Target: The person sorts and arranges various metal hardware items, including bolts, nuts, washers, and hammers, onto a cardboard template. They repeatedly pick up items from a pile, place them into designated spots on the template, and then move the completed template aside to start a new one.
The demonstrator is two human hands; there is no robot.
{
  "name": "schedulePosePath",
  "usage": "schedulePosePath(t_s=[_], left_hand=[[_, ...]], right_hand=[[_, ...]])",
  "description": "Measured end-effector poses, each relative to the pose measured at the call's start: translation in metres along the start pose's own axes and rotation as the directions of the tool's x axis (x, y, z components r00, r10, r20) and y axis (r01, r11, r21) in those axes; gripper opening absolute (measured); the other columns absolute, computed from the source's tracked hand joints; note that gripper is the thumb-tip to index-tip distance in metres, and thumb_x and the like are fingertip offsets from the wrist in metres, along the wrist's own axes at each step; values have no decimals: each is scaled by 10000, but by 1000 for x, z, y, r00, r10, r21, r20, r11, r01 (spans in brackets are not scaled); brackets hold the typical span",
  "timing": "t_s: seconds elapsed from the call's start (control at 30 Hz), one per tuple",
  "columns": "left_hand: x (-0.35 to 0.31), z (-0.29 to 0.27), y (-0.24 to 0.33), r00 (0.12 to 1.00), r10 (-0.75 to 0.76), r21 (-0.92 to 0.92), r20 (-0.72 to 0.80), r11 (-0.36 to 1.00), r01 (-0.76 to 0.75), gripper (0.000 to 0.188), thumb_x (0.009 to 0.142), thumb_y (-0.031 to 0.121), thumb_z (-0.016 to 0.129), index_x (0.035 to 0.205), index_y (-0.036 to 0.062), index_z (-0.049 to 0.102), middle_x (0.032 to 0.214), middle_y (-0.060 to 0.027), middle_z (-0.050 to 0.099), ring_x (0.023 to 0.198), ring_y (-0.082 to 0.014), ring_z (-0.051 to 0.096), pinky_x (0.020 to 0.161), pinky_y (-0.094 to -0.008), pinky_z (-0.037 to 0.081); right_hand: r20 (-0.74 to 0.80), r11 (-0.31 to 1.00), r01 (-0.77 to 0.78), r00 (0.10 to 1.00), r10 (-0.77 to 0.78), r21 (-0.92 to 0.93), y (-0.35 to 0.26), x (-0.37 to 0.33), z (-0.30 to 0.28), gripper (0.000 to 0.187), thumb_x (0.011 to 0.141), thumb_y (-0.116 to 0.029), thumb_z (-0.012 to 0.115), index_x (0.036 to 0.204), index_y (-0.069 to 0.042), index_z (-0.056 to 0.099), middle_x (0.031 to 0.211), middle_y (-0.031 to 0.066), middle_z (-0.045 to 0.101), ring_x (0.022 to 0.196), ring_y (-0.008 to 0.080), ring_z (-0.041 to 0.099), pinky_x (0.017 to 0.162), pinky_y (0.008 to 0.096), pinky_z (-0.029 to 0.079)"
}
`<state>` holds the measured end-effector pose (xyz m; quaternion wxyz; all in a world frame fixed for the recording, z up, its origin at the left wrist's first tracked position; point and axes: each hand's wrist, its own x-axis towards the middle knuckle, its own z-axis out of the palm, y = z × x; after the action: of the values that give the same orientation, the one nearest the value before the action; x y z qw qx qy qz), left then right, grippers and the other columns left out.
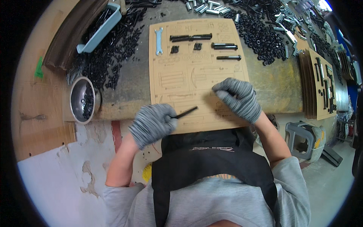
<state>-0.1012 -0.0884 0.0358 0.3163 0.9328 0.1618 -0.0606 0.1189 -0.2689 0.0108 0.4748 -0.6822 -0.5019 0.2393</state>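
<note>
My left hand [153,123], in a grey striped knit glove, is closed on a black bolt [187,112] that points up and to the right over the lower part of a cardboard sheet [170,87]. My right hand [240,98], gloved the same way, hovers over the sheet's right side with thumb and fingers pinched; whatever they hold is hidden. The sheet bears printed part outlines. On its upper part lie a light blue wrench [158,42], a row of black bolts [191,37], two small black clusters [174,49], shorter bolts [224,46] and a single bolt [228,58].
A steel bowl [78,102] with black parts stands at the table's left edge. Beyond it are a pale blue tray [100,32] and loose black screws [113,56]. Black nuts [261,39] and silver sleeves [211,9] lie behind the sheet. Stacked filled cards [321,83] stand right.
</note>
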Motion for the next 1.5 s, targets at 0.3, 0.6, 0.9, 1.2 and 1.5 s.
schedulePosePath(t_s=[0.3,0.6,0.9,1.2,1.5], left_hand=[[-27,46,-3,949,82,34,-303,997,-75,286,775,227,722,997,64,647,869,-96,645,766,-270,643,688,-355,527],[-27,48,-12,985,23,134,-169,991,0,251,816,312,659,993,135,653,879,-73,622,822,-259,631,662,-376,516],[-18,18,-3,996,59,7,-65,998,-59,310,764,319,737,952,89,650,786,-83,623,711,-235,620,654,-352,505],[25,15,-125,702,-283,-195,-654,959,205,218,885,220,625,845,6,634,738,-141,621,646,-228,582,634,-340,475],[36,15,-120,646,-213,-175,-733,977,123,215,899,191,633,832,-13,638,689,-126,591,600,-187,502,607,-340,446]], right_hand=[[191,861,221,970,-148,-458,-12,-35,54,222,753,-184,717,955,-93,701,842,80,625,727,253,631,616,352,517],[193,822,238,968,-159,-517,-5,-39,57,142,809,-241,636,867,-113,659,792,96,596,716,269,615,603,394,500],[174,947,135,981,-86,-291,-13,6,9,239,860,-292,631,959,-75,646,869,127,640,787,305,644,687,386,523],[-152,449,-128,988,-19,-885,64,227,-79,217,873,-163,523,1036,-161,665,945,125,658,866,298,661,730,423,539],[9,263,-50,975,221,-964,91,283,-80,273,787,-209,618,1005,-69,702,972,170,694,862,330,677,737,441,543]])
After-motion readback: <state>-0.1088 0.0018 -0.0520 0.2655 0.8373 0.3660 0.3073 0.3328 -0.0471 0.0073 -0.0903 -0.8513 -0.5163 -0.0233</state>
